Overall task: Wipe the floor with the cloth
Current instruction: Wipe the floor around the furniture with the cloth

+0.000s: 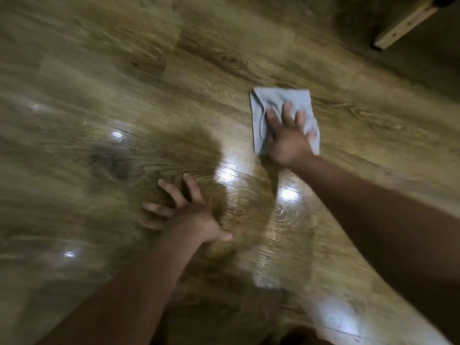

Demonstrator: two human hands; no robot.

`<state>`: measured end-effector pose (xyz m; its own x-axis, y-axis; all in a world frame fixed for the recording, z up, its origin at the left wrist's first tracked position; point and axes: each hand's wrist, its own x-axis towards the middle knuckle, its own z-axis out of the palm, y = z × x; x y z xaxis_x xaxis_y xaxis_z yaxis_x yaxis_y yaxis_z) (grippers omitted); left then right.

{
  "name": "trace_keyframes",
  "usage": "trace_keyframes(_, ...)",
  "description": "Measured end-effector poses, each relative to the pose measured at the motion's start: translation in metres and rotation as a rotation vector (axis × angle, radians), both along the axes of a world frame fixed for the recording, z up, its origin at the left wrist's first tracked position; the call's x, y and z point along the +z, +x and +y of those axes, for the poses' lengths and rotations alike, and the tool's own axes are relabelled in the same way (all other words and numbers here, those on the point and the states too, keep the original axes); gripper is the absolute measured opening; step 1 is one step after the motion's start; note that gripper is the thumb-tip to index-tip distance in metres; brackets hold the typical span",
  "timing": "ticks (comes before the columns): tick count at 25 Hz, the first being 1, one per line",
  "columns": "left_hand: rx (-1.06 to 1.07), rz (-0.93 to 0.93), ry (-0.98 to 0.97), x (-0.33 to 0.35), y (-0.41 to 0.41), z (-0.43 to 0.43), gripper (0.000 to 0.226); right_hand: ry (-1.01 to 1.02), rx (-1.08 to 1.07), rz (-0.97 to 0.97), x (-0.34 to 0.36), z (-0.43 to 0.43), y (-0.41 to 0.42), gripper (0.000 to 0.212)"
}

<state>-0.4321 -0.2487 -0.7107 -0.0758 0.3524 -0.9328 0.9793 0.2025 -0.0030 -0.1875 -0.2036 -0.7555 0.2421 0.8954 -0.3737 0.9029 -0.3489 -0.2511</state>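
Observation:
A light grey cloth (273, 100) lies flat on the wooden plank floor (124, 83), right of centre. My right hand (288, 138) presses down on it with fingers spread and straight, covering its lower half. My left hand (191, 215) rests on the bare floor nearer to me, fingers splayed, palm down, holding nothing. The picture is blurred by motion.
A pale wooden furniture leg (403, 23) stands at the top right, with dark shadow behind it. The floor shines with bright light reflections (226, 173) between my two hands and lower right.

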Motion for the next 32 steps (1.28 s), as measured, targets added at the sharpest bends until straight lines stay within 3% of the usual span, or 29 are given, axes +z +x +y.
trace_keyframes(3,-0.155,-0.012,0.179,0.008,-0.068,0.061,0.163,-0.117,-0.013,-0.015,0.008,0.108,0.043,0.066)
trace_keyframes(6,-0.237,0.108,0.113,0.011,-0.105,0.100,0.170,-0.143,0.001,-0.052,0.019,0.136,0.048,0.069)
trace_keyframes(8,-0.238,0.186,0.085,-0.003,-0.109,0.107,0.171,-0.045,0.046,-0.100,0.015,0.081,0.011,0.062)
trace_keyframes(10,-0.184,0.191,0.064,-0.015,-0.107,0.108,0.184,0.035,0.204,-0.080,0.005,-0.040,-0.056,0.064)
trace_keyframes(12,-0.067,0.197,0.064,-0.014,-0.107,0.112,0.187,-0.026,0.470,-0.039,0.015,-0.159,-0.117,0.065)
trace_keyframes(14,-0.003,0.203,0.021,-0.008,-0.107,0.114,0.185,-0.187,0.646,0.054,0.026,-0.180,-0.116,0.066)
trace_keyframes(17,0.019,0.146,-0.040,-0.007,-0.107,0.115,0.184,0.068,0.705,0.075,0.018,-0.075,-0.055,0.062)
trace_keyframes(19,0.080,0.134,-0.015,-0.009,-0.109,0.115,0.183,0.178,0.474,-0.050,0.012,0.034,-0.015,0.065)
trace_keyframes(22,0.136,0.126,0.004,-0.012,-0.108,0.113,0.183,0.094,0.202,-0.245,0.002,0.189,0.032,0.073)
trace_keyframes(25,0.197,0.125,0.027,-0.016,-0.107,0.112,0.183,0.016,0.036,-0.147,0.004,0.268,0.024,0.063)
trace_keyframes(28,0.198,0.100,0.056,-0.021,-0.108,0.110,0.186,0.150,0.114,-0.070,0.004,0.207,-0.055,0.058)
trace_keyframes(32,0.253,0.118,0.090,-0.023,-0.104,0.109,0.182,0.095,0.775,0.050,0.007,-0.018,-0.184,0.071)
